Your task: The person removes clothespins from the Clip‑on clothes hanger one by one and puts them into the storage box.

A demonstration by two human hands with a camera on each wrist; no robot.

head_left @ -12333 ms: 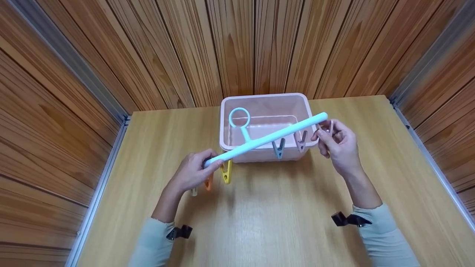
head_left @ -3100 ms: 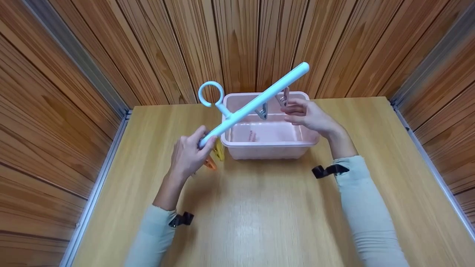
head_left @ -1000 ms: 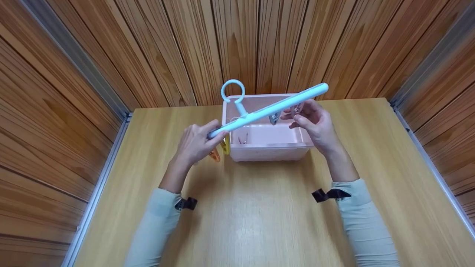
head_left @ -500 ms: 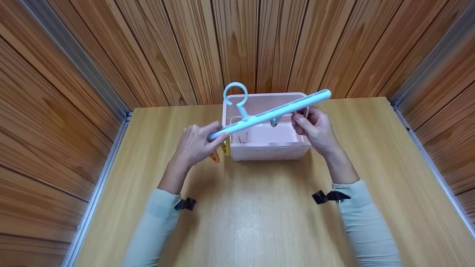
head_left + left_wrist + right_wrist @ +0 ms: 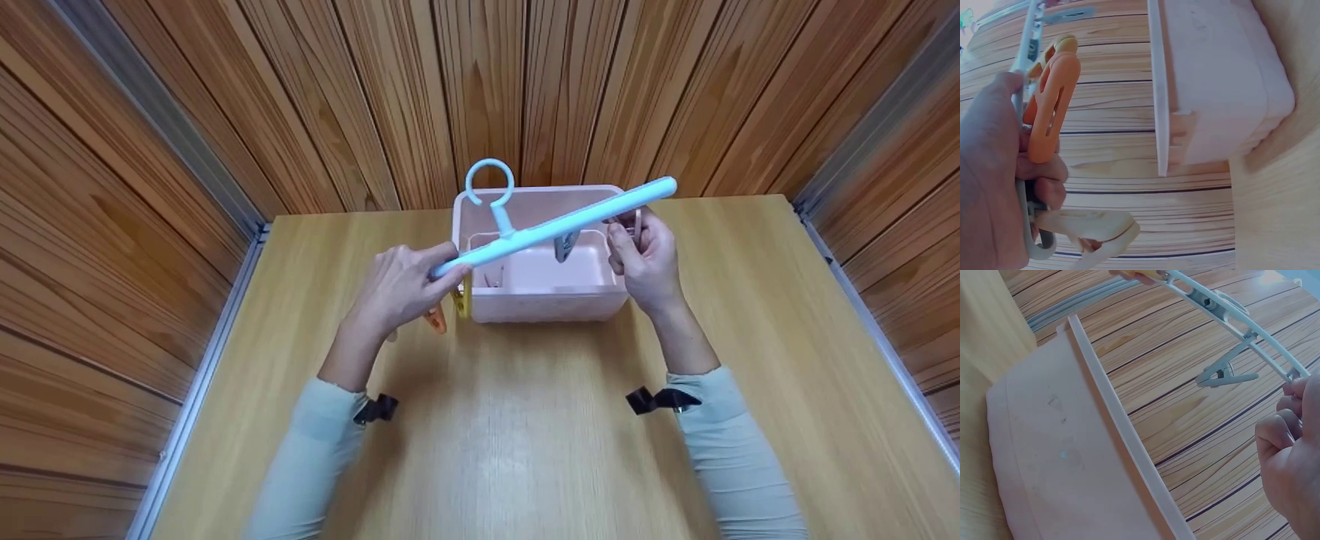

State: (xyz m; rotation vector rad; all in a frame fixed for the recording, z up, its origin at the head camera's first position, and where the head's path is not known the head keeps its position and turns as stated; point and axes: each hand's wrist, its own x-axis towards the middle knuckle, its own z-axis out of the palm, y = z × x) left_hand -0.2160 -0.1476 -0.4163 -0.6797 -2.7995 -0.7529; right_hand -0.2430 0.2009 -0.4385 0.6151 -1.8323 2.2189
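Note:
A light-blue hanger (image 5: 585, 217) is held slanted above a pink basket, its right end higher. My left hand (image 5: 405, 289) grips its left end. Beneath the bar near that hand hang a yellow clothespin (image 5: 463, 300) and an orange clothespin (image 5: 1054, 107); a cream clothespin (image 5: 1095, 225) shows at the very end. A blue-grey clothespin (image 5: 1227, 371) hangs right of the hook. My right hand (image 5: 651, 262) pinches a pinkish clothespin (image 5: 638, 223) below the right end; in the right wrist view the fingers hide it.
The pink basket (image 5: 547, 307) stands at the back of the wooden table (image 5: 495, 420). A small pinkish thing (image 5: 493, 279) lies in its front left part. Wood-panelled walls (image 5: 487, 97) rise behind and at both sides.
Since 12.3 seconds ago the hanger has risen and a small pinkish thing has appeared in the basket. Over the last second my right hand has shifted slightly right, with the hanger.

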